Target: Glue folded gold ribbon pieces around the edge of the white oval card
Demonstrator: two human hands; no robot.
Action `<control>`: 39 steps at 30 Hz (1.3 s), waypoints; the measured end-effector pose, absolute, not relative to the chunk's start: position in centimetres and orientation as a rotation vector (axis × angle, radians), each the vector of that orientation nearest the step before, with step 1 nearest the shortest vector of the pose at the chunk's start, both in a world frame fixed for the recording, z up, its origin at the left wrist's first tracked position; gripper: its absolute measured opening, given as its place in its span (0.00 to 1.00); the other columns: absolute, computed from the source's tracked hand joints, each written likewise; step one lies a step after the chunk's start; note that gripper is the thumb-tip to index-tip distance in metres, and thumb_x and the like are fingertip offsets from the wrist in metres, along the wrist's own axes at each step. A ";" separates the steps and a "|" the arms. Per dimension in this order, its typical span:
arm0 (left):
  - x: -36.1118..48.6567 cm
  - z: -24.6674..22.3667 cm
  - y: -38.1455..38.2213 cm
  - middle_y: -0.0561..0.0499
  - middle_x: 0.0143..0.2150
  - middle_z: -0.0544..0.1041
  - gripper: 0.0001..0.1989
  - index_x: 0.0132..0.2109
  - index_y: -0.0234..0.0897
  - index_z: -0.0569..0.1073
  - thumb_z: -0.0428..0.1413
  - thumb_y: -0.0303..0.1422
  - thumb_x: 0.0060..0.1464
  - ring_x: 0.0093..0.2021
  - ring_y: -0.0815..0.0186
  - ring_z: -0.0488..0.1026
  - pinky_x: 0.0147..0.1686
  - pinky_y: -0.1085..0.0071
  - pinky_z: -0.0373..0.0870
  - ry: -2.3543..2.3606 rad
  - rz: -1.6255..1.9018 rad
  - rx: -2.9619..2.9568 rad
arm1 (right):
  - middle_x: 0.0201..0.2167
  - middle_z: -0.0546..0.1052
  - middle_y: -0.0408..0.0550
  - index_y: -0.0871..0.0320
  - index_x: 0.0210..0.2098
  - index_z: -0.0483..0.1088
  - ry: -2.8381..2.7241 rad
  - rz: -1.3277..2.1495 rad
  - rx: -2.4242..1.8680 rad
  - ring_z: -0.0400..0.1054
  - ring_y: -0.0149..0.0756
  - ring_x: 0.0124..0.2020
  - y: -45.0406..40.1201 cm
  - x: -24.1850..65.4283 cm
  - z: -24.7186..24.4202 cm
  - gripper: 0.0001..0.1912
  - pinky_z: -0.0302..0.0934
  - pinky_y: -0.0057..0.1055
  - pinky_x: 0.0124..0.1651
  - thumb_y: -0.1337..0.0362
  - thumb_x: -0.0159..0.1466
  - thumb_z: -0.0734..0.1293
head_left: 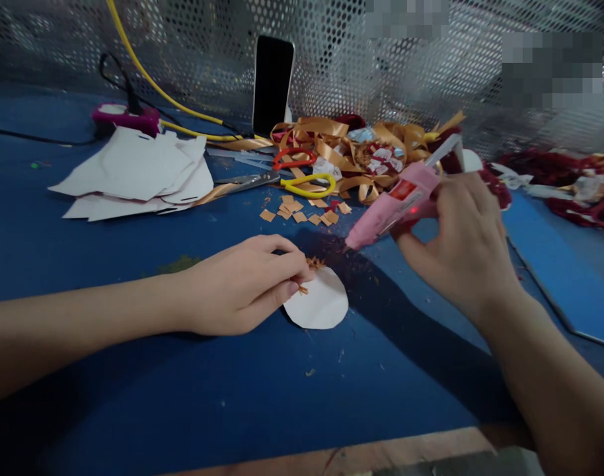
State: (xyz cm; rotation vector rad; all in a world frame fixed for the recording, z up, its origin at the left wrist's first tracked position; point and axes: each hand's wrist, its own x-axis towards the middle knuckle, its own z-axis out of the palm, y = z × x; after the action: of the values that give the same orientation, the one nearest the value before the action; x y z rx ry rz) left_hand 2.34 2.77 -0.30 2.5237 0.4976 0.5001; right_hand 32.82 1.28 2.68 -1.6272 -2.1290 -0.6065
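Note:
In the head view, my left hand (262, 281) is closed over the upper left part of a round white paper disc (324, 304) lying flat on the table. Its fingertips pinch an orange-brown frayed piece (316, 263) on the disc, and the fingers hide most of that piece. My right hand (468, 231) is wrapped round a pink hot glue gun (394, 208) with a small red light on. The gun's nozzle points down and left, above the table and apart from the disc. Small tan ribbon squares (289, 208) are scattered just beyond my left hand.
Scissors (306, 185) with yellow and red handles lie behind the squares. White paper pieces (138, 168) are stacked at left, near a purple power strip (126, 119). A phone (272, 86) stands against the perforated metal panel (203, 59). Tan ribbons (326, 132) are heaped at the back.

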 end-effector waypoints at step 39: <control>3.8 -0.7 2.3 0.53 0.48 0.83 0.10 0.39 0.42 0.82 0.57 0.39 0.64 0.55 0.61 0.73 0.56 0.64 0.67 0.849 0.829 1.970 | 0.32 0.79 0.42 0.52 0.35 0.76 -2.084 0.049 -1.240 0.72 0.33 0.34 -3.0 26.0 2.5 0.03 0.67 0.34 0.41 0.67 0.63 0.70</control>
State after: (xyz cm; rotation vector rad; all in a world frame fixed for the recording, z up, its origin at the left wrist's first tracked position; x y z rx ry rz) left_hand 3.83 2.31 -0.68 1.9697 0.8489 0.8289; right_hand 25.99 -2.98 2.52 -1.2400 -2.0842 0.0485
